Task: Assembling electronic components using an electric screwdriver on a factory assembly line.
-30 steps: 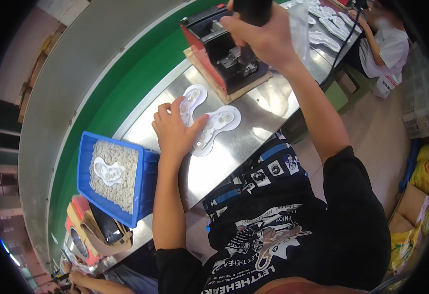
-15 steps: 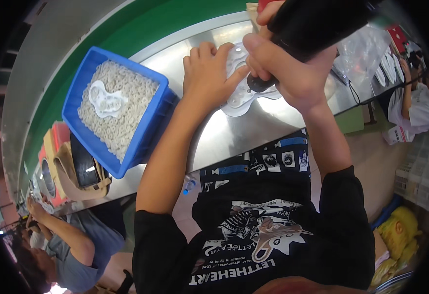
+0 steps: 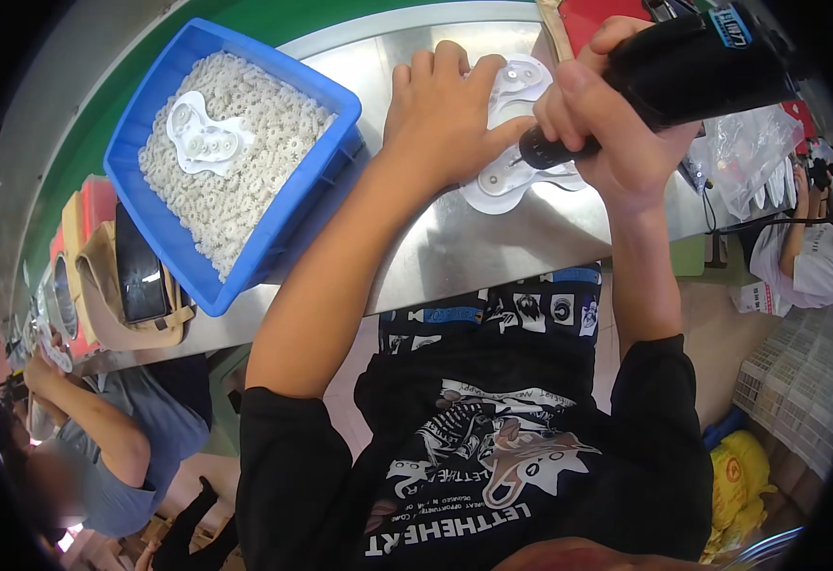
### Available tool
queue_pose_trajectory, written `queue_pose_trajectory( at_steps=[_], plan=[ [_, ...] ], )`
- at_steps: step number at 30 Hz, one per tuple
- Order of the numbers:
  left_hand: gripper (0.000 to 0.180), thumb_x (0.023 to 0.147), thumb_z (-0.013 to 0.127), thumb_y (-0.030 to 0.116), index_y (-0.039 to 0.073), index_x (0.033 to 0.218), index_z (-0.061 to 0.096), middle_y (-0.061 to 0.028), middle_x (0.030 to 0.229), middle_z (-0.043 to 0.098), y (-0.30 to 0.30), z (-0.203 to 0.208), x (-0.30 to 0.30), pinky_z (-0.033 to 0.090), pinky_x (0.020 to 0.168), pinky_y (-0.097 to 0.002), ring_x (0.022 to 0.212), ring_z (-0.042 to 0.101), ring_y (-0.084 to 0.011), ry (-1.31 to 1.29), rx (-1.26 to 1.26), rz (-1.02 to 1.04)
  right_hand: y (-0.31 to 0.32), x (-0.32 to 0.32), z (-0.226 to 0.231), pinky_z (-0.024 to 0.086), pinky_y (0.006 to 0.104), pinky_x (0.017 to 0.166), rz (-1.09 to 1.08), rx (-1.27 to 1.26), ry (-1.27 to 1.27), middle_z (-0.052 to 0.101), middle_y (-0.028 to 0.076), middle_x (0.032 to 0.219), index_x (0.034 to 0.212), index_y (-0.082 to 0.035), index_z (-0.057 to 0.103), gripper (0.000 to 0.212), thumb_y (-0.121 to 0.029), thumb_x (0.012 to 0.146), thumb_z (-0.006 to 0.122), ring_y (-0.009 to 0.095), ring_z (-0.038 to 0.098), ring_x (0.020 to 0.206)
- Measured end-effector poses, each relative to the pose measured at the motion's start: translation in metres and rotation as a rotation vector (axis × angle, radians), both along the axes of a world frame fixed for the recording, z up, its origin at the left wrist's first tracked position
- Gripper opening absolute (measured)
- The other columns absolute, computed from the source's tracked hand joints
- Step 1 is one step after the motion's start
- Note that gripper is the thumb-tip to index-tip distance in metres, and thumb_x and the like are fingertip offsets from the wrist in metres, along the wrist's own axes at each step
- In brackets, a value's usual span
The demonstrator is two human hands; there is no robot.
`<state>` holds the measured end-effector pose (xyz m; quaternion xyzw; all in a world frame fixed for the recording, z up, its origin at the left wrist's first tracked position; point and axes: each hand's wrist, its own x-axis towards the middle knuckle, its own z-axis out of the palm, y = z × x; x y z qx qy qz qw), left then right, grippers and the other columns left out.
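My right hand [image 3: 626,138] is closed around a black power screwdriver [image 3: 697,81], held tilted with its body up to the right. The driver's dark nose and thin bit point down at a white, lobed plastic part [image 3: 497,195] lying on the metal worktop. Small round metal spots show on this part; whether the bit touches one I cannot tell. My left hand [image 3: 443,114] lies spread along the part's left side, thumb reaching toward the driver's nose. The hands and driver hide the part's middle.
Left of my arm stands a blue bin [image 3: 345,105] full of small whitish gear-like rings [image 3: 264,114], a white lobed part [image 3: 205,143] on top. Beyond are a tan bag [image 3: 102,276] and a person in grey [image 3: 140,457]. Plastic bags [image 3: 740,157] lie to the right.
The view has shifted. The driver has tipped over to the right, so its body lies flatter, and its bit now shows beside my left thumb. My left hand stays spread by the white part.
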<state>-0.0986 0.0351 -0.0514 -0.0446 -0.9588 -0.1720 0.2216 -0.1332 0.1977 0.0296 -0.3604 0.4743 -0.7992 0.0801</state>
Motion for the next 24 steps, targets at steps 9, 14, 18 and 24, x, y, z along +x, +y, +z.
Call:
queue_pose_trajectory(
  at_steps=[9, 14, 18, 24],
  plan=[
    [0.063, 0.085, 0.071, 0.056, 0.014, 0.132, 0.065, -0.0151, 0.118, 0.056, 0.0, 0.003, 0.0, 0.036, 0.095, -0.0451, 0.11, 0.049, -0.0326, -0.053, -0.009, -0.006, -0.014, -0.006, -0.01, 0.046, 0.0321, 0.056, -0.011, 0.027, 0.102, 0.057, 0.006, 0.077, 0.116, 0.0, 0.053, 0.029, 0.007, 0.091, 0.066, 0.012, 0.053, 0.054],
    [0.06, 0.085, 0.07, 0.051, 0.015, 0.132, 0.064, -0.0155, 0.118, 0.056, 0.003, 0.003, -0.002, 0.037, 0.094, -0.0452, 0.11, 0.05, -0.0331, -0.057, -0.016, -0.002, -0.044, -0.066, -0.028, 0.053, 0.0261, 0.063, 0.097, -0.562, 0.97, 0.063, 0.005, 0.075, 0.109, -0.001, 0.054, 0.035, 0.001, 0.083, 0.077, 0.013, 0.065, 0.068],
    [0.053, 0.087, 0.068, 0.041, 0.016, 0.132, 0.062, -0.0159, 0.12, 0.056, 0.004, 0.01, 0.004, 0.037, 0.093, -0.0451, 0.112, 0.05, -0.034, -0.098, 0.0, 0.042, -0.027, -0.03, -0.02, 0.052, 0.0258, 0.066, 0.023, -0.159, 0.709, 0.065, 0.004, 0.078, 0.103, -0.001, 0.062, 0.026, -0.005, 0.084, 0.079, 0.012, 0.066, 0.072],
    [0.047, 0.09, 0.064, 0.036, 0.016, 0.132, 0.063, -0.0161, 0.121, 0.057, 0.006, 0.013, 0.002, 0.037, 0.094, -0.0447, 0.112, 0.051, -0.0344, -0.101, -0.001, 0.039, -0.011, -0.002, -0.01, 0.052, 0.028, 0.072, -0.086, 0.275, 0.44, 0.069, 0.002, 0.085, 0.097, -0.003, 0.07, 0.026, -0.015, 0.082, 0.086, 0.012, 0.066, 0.079]
  ],
)
